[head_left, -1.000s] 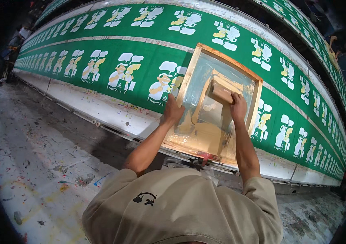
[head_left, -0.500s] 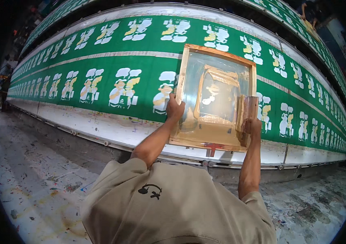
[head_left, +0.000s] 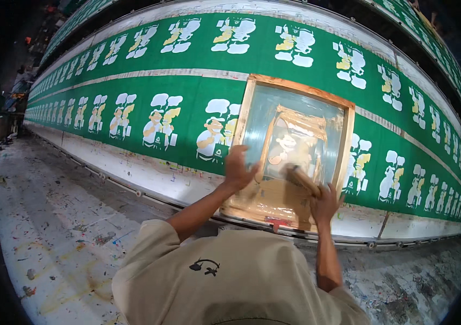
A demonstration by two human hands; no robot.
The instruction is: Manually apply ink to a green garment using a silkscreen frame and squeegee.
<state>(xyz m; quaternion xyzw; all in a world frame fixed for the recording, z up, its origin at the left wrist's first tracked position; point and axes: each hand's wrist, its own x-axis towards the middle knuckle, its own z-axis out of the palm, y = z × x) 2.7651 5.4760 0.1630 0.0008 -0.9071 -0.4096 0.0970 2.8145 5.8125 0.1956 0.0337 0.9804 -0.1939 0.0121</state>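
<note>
A wooden-framed printing screen [head_left: 344, 146] lies over the near row of green printed fabric, its mesh streaked with tan ink [head_left: 273, 200] around a cartoon figure's stencil. My right hand [head_left: 325, 205] is closed around a squeegee [head_left: 306, 181], tilted over the lower part of the mesh; motion blurs its far end. Beside the frame's left bar is my left hand [head_left: 239, 169], slightly blurred, fingers apart and holding nothing. Whether it touches the wood I cannot tell. A red piece [head_left: 278, 222] shows at the frame's near edge.
Green fabric [head_left: 187, 114] with repeated white and yellow figures runs in two rows along a long white table [head_left: 187, 181]. A metal rail with small round fittings [head_left: 138, 193] follows its near edge. Another printed table rises beyond. The concrete floor [head_left: 68, 233] is ink-spattered.
The screen now sits lower and slightly right in view, lying on the fabric. My left hand has loosened from its left bar. The squeegee has moved left from the right bar and tilted.
</note>
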